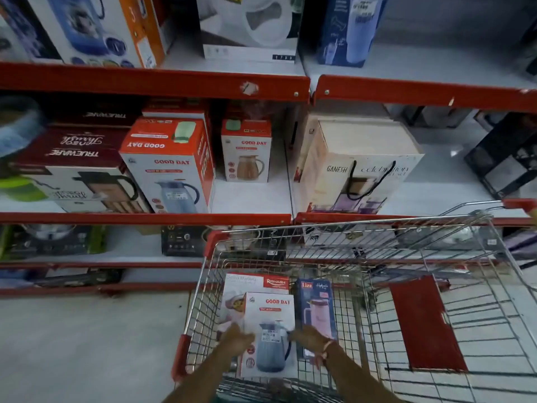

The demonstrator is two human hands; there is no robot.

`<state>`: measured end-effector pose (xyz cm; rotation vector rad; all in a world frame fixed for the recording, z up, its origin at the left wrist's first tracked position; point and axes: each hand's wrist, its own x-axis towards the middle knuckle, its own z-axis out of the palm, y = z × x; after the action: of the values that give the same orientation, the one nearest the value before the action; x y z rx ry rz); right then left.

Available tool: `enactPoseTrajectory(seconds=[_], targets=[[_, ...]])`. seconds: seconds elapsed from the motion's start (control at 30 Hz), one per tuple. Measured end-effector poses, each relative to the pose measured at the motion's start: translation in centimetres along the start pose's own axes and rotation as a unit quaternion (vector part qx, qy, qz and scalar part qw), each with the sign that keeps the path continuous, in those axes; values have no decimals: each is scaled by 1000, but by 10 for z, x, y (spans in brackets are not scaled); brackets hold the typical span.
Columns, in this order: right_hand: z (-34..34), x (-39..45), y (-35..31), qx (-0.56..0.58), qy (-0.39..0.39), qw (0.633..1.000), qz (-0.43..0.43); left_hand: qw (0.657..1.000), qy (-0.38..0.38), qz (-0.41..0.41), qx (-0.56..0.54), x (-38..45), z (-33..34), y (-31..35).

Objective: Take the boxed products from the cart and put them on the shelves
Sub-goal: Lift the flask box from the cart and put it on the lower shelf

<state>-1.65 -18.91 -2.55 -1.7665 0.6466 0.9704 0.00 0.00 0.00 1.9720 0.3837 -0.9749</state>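
A white and red Good Day jug box [270, 321] lies face up in the wire cart [430, 286]. My left hand [236, 340] grips its left edge and my right hand [309, 338] grips its right edge. Under it lies a white Rishabh box [250, 282], partly hidden. A dark blue Liza box [315, 306] lies just to the right, beside my right hand. The middle shelf [145, 218] holds two more Good Day boxes, a large one [171, 167] and a small one [247, 154].
A Ganesh gift box [360, 167] with black handles stands on the middle shelf to the right, Trueware boxes [72, 158] to the left. A bare patch of shelf lies between the small Good Day box and the shelf's front rail. The cart's red flap [424, 324] lies on its right side.
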Motion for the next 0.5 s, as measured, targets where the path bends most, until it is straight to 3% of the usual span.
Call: enactPoseTrajectory(seconds=[0.1,0.2,0.33,0.5], targets=[[10,2,0,-56,-1,998,13,999,-28,-28,9,-4,3,-10],[12,-4,-12,-56,59,996,-21,999,23,-8,28,-4,-5,-8],[-4,-35,-41,-28,127,988,-85,997,55,52,-13,-16,-33,11],[-16,-84,-64,67,138,979,-131,983,112,146,-24,-43,-57,31]])
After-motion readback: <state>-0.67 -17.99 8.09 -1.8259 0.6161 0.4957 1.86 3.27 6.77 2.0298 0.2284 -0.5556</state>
